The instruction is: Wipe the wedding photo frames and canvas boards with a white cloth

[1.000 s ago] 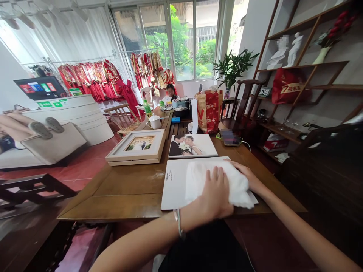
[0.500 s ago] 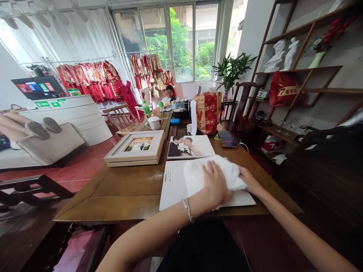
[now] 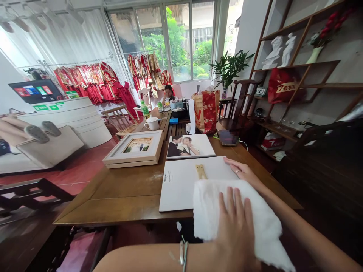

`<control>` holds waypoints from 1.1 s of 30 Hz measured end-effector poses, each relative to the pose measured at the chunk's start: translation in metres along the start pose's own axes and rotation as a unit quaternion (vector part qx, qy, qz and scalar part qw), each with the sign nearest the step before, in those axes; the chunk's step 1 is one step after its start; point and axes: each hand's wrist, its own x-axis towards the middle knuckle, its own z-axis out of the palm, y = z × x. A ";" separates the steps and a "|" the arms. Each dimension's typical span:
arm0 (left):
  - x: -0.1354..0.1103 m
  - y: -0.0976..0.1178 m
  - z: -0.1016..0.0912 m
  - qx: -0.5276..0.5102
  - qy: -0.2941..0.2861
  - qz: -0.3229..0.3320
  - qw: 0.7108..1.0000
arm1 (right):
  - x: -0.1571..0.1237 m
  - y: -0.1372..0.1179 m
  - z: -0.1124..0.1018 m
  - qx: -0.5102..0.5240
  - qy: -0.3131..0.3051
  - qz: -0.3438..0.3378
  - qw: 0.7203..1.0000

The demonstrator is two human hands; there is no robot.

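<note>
A white panel [image 3: 178, 192] lies on the table with a small printed label at its left and a gold-coloured hanger plate [image 3: 200, 172] on it. My left hand [image 3: 236, 219], with a bracelet on its wrist, presses a crumpled white cloth [image 3: 208, 207] with its fingers stretched over it; the thumb is hidden. The cloth covers the panel's near right part and hangs past the table's front edge. Fingers extended, my right hand [image 3: 244, 172] rests along the panel's upper right edge. Beyond the panel lies a wedding photo print [image 3: 195, 146].
Stacked light wooden frames [image 3: 134, 148] stand on the table's left, a lidded white cup [image 3: 152, 123] behind them. A red-brown paper bag [image 3: 205, 112] and a phone [image 3: 228, 138] with a cable are at the right. A person [image 3: 168, 94] sits at the far end.
My left hand has drawn the cloth toward me over the panel's front edge, uncovering the hanger plate. The cloth has left my right hand, which now lies on the panel's edge.
</note>
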 end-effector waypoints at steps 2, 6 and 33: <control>-0.003 -0.001 -0.002 -0.010 -0.010 0.005 1.000 | 0.000 0.002 0.001 -0.010 0.000 -0.003 1.000; 0.025 -0.037 -0.007 -0.037 -0.051 -0.076 0.995 | -0.002 0.000 0.001 -0.023 -0.009 -0.025 0.999; 0.047 -0.113 0.008 -0.072 0.042 -0.112 0.990 | -0.003 -0.001 0.005 -0.131 -0.024 -0.055 0.990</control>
